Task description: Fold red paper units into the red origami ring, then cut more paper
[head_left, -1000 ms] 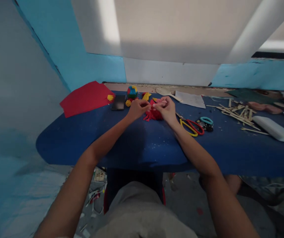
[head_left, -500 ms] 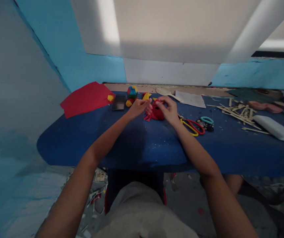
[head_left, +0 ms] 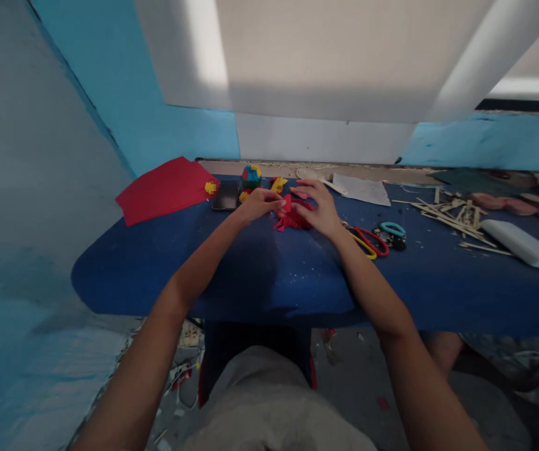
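The blue table (head_left: 260,275) is being worked at. A red paper sheet (head_left: 166,188) is lying far left. The red paper piece (head_left: 293,216) is being pinched by the left hand (head_left: 257,205) and covered by the right hand (head_left: 316,207), fingers spread. Scissors (head_left: 368,241) are lying beside.

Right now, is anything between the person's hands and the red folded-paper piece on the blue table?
Nothing visible is. The left hand and right hand are both already at the red paper piece, one on each side, on the blue table. The scissors lie off to the right.
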